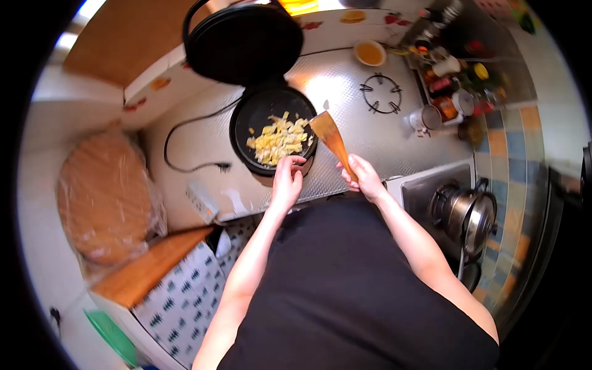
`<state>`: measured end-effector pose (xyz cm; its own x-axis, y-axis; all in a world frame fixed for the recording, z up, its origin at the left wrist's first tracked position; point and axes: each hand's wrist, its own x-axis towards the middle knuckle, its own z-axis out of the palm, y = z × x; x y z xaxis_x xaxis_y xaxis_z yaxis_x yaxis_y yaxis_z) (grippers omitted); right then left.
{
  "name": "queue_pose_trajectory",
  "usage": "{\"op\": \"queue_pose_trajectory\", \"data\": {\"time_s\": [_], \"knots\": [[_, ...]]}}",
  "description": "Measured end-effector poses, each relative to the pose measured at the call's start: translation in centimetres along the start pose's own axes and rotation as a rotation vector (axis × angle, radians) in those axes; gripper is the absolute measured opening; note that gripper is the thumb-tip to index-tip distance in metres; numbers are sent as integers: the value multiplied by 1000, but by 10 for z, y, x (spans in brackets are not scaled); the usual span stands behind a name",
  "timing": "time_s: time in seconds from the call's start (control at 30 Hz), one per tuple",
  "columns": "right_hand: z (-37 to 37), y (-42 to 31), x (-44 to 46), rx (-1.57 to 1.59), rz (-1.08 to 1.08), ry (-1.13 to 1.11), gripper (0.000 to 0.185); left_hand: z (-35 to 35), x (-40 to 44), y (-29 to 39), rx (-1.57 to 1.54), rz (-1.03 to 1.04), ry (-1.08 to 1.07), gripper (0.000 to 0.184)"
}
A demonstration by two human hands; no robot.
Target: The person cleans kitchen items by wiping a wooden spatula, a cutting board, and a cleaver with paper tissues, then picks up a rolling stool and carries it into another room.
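My right hand [364, 177] grips the handle of a wooden spatula [333, 141], its broad blade pointing up and left just off the pan's right rim. A black electric griddle pan [254, 113] with its round lid [243, 46] raised holds chopped yellow and white food that looks like egg [279, 140]. At the pan's near edge is my left hand [287, 182], fingers bent and apart, holding nothing that I can see. I cannot tell whether its fingertips touch the rim.
A power cord with a plug [223, 166] lies left of the pan, near a white power strip [201, 201]. Back right are a bowl of yellowish liquid [370, 53] and a pot stand [380, 94]. Bottles and jars [445, 86] crowd a rack. A steel pot [462, 206] sits on the right stove.
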<state>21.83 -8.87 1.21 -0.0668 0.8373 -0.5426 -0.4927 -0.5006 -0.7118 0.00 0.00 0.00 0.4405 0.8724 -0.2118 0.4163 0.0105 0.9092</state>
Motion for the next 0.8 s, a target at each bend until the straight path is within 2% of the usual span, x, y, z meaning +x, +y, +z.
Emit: {"op": "queue_pose_trajectory", "data": {"time_s": [0.1, 0.23, 0.4, 0.43, 0.53, 0.8], "knots": [[32, 19, -24, 138, -67, 107, 35, -15, 7, 10, 12, 78, -143, 29], [58, 42, -73, 256, -208, 302, 31, -1, 11, 11, -36, 196, -342, 29], [84, 76, -120, 349, -473, 452, 24, 26, -12, 22, -206, 124, -596, 29], [94, 83, -139, 368, -502, 486, 24, 30, -30, 28, -250, 55, -655, 28], [103, 95, -186, 410, -622, 617, 24, 55, -68, 67, -265, 59, -856, 30], [129, 175, -335, 474, -840, 919, 24, 130, -202, 110, -210, 216, -1296, 29]]}}
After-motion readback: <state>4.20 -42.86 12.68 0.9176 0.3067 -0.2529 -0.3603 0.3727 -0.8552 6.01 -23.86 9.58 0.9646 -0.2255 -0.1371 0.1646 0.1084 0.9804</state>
